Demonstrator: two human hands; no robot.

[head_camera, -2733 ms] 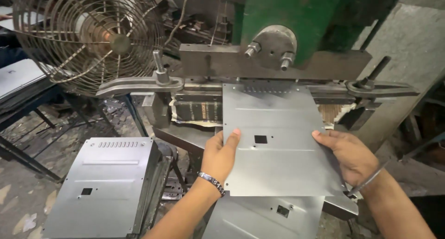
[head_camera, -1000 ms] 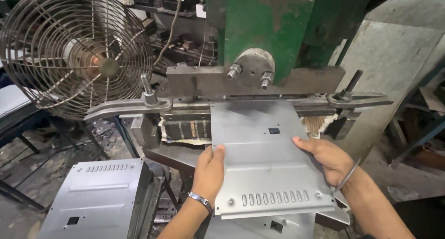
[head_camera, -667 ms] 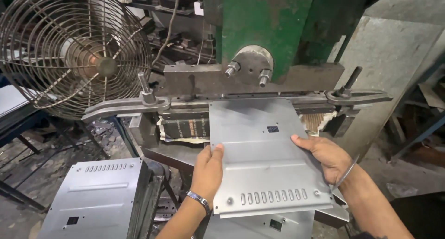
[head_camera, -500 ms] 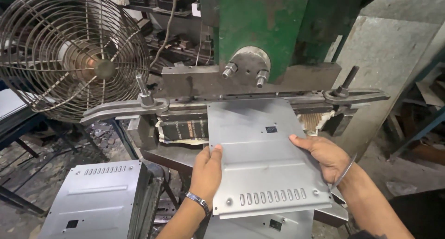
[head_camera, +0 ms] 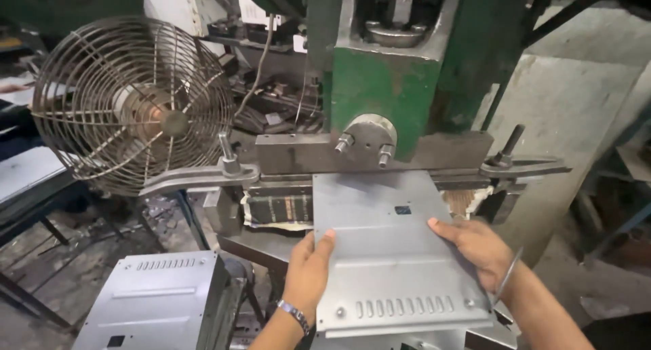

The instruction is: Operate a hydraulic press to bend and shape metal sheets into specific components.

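One large green press machine point(head_camera: 400, 85) fills the upper middle, with a dark steel clamp bar point(head_camera: 373, 153) across its front. Directly below lies a flat grey sheet-metal panel point(head_camera: 393, 255), its long axis running away from the person and its far edge tucked under the bar. Both hands press its sides: left hand point(head_camera: 308, 272) on the left edge, right hand point(head_camera: 478, 248) on the right, about equally near. A round wire-caged fan point(head_camera: 135, 102) stands left, above a stack of similar panels point(head_camera: 159, 302).
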